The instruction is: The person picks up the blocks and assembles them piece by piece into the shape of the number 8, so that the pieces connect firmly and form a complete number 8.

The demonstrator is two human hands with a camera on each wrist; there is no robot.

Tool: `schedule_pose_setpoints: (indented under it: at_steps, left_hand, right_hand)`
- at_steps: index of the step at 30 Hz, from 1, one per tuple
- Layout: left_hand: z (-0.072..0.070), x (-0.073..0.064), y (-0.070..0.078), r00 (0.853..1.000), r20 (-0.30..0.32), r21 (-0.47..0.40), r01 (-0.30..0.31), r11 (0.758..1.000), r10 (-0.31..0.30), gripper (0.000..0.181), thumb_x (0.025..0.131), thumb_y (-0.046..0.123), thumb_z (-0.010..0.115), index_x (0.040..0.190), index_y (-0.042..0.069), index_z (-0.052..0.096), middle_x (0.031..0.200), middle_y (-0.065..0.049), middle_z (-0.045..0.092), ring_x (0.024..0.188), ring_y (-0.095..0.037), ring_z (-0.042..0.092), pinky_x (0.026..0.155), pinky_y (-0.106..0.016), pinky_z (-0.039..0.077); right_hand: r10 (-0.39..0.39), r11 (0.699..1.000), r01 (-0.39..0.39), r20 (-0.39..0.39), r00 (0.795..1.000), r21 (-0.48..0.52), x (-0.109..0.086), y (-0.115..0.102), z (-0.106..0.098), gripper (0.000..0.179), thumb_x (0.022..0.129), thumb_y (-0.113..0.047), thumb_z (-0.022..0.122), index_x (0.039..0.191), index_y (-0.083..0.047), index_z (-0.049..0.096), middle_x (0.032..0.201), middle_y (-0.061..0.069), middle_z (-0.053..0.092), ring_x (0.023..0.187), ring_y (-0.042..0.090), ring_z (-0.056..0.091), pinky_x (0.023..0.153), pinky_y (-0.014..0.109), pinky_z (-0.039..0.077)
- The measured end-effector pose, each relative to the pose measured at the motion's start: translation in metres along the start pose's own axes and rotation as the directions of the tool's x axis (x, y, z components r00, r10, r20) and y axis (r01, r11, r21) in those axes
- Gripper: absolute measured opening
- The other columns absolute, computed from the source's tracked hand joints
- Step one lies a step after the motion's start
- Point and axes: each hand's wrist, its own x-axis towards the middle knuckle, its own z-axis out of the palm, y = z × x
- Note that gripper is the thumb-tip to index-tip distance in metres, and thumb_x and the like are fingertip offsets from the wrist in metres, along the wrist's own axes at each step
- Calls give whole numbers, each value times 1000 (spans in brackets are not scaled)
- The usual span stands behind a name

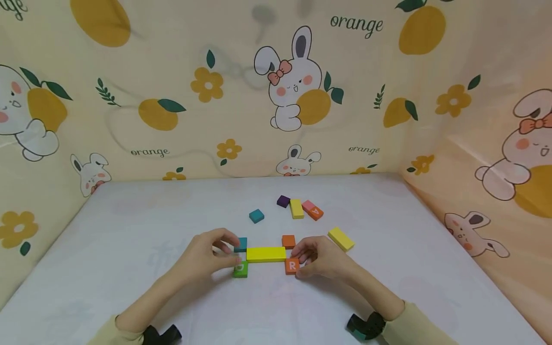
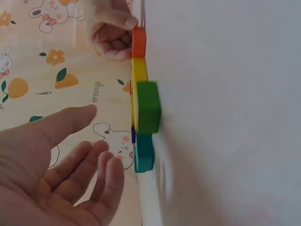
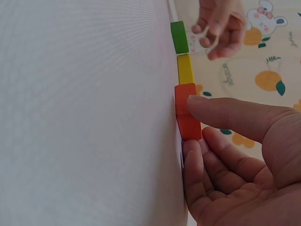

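The left hand (image 1: 202,254) is released, its fingers loosely bent and its thumb apart from the blocks in the left wrist view. Just past its fingertips sit a teal block (image 1: 243,244) and, nearer the person, a green block (image 1: 241,271); from the head, the fingers and thumb cover parts of both. The right hand (image 1: 324,258) has the orange block marked R (image 1: 292,266) between thumb and fingertips, though how firmly I cannot tell. A second orange block (image 1: 288,241) sits just beyond it, by the same fingertips.

Between the two hands lies a long yellow bar (image 1: 266,255), with the teal and green blocks at its left-hand end and the orange pair at its right-hand end.

The closest loose piece is a yellow block (image 1: 341,239), slanted just beyond the right hand's knuckles. Farther out, beyond the gap between the hands, a loose teal block (image 1: 256,216) lies by itself; to its right come a purple block (image 1: 283,201), a short yellow block (image 1: 296,209), a pink block (image 1: 308,205) and an orange block marked A (image 1: 316,213), clustered close together. Behind them all, well beyond both hands, a patterned backdrop (image 1: 207,28) rises from the white tabletop (image 1: 108,239)
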Motion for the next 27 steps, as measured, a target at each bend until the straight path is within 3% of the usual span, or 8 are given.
schedule_pose_setpoints:
  at_steps: [4,9,13,18,27]
  left_hand:
    - [-7,16,2,998,-66,41,-16,999,19,33,80,21,84,108,13,67,106,-3,68,92,-21,61,74,-35,53]
    - [-11,49,5,993,-107,122,-29,992,42,37,81,20,84,111,11,65,109,-6,67,97,-25,61,80,-37,53]
    - [-10,74,6,996,-79,160,-36,987,49,40,81,18,83,114,8,63,111,-7,66,102,-29,60,87,-40,51]
    - [-9,98,-3,999,-36,142,-16,990,22,42,81,19,83,115,7,62,115,-11,65,105,-31,58,90,-42,49]
    - [-1,120,-18,997,-9,129,77,989,-77,43,78,23,86,112,7,64,113,-9,66,102,-27,57,90,-38,49]
  right_hand:
    - [1,1000,-1,-4,1000,-5,1,0,1,35,73,-6,87,103,-8,69,94,6,64,86,24,58,70,26,50]
    - [-9,1000,9,2,1000,-7,2,1,2,36,74,-6,87,105,-8,69,94,5,64,86,24,58,69,26,49]
    - [-8,1000,8,6,1000,-11,1,3,1,34,75,-7,86,105,-8,69,94,6,64,86,24,58,69,26,49]
    - [1,1000,-1,8,1000,-19,1,5,0,34,75,-9,87,105,-9,69,94,5,64,87,24,58,70,26,50]
    - [-12,1000,12,15,1000,-3,1,3,-1,35,75,-7,86,105,-7,69,94,6,64,87,25,57,70,25,49]
